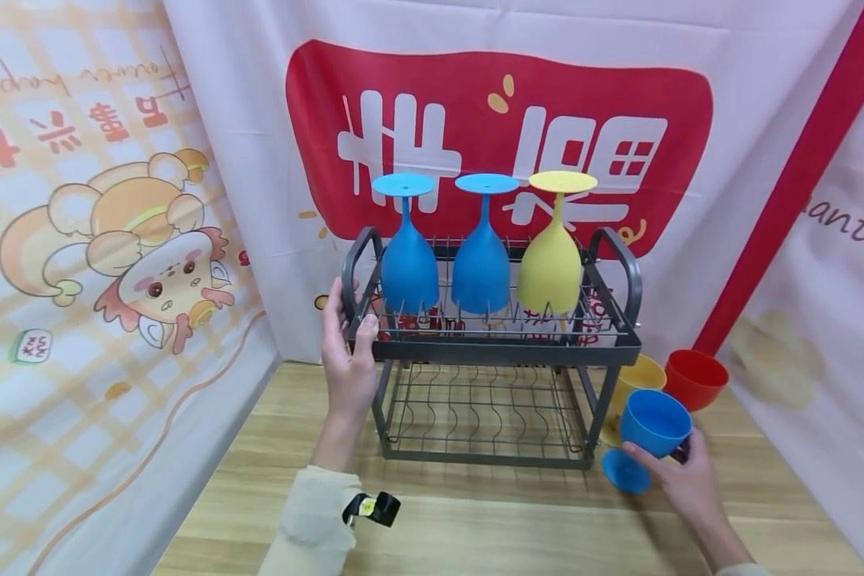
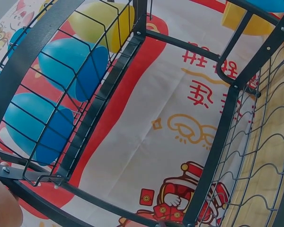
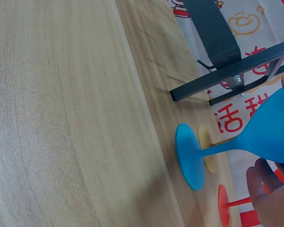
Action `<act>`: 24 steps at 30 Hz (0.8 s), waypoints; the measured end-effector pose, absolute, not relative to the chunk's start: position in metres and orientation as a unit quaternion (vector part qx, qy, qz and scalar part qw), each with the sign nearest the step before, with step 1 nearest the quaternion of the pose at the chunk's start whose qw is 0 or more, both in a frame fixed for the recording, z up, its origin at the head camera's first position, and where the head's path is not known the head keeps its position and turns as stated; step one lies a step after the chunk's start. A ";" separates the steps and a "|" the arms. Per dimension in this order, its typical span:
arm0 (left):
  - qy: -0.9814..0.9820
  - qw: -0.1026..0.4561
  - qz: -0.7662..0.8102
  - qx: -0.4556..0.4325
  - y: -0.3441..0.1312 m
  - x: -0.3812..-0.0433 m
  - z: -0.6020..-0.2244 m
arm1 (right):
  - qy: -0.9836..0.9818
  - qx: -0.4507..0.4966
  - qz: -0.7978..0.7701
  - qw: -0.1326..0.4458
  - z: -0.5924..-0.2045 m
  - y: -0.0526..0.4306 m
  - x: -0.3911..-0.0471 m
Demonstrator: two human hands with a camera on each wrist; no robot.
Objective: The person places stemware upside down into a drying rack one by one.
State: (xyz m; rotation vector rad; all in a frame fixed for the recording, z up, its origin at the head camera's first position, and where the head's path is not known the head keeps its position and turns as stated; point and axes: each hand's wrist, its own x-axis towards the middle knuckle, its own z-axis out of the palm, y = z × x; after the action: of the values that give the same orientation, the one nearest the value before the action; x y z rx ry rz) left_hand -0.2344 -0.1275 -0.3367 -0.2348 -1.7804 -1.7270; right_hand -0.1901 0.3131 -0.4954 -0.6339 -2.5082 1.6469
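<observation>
My right hand [image 1: 687,480] holds a blue plastic goblet [image 1: 657,424] by its bowl, thumb on the near side, to the right of the dark dish rack [image 1: 504,352]. The goblet is upright with a slight tilt; whether its foot [image 3: 190,156] touches the table I cannot tell. My left hand [image 1: 350,368] grips the left end of the rack's upper tier, thumb at the front corner. Upside down on that tier stand two blue goblets [image 1: 409,268] and a yellow goblet [image 1: 550,268], in a row with feet up.
Behind the held goblet, a yellow goblet [image 1: 644,372] and a red goblet [image 1: 694,380] stand upright on the wooden table [image 1: 490,528]. The rack's lower tier [image 1: 486,408] is a wavy wire shelf. Printed cloth [image 1: 209,80] hangs at the back and sides.
</observation>
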 end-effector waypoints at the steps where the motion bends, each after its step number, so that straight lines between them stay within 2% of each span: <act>1: -0.677 0.319 -0.657 -0.089 -0.127 -0.234 -0.337 | -0.817 -0.206 0.537 0.035 -0.496 0.314 -0.190; 17: -0.685 0.313 -0.652 -0.083 -0.125 -0.232 -0.334 | -0.812 -0.205 0.543 0.054 -0.486 0.324 -0.170; 24: -0.708 0.302 -0.635 -0.067 -0.131 -0.228 -0.335 | -0.845 -0.162 0.505 0.067 -0.477 0.328 -0.157</act>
State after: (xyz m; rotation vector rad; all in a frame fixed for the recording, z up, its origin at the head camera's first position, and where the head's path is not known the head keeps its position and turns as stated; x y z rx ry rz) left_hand -0.2281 -0.1308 -0.3346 -0.1773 -1.8764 -1.6835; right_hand -0.1568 0.3277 -0.4769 -0.4890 -2.5481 1.5218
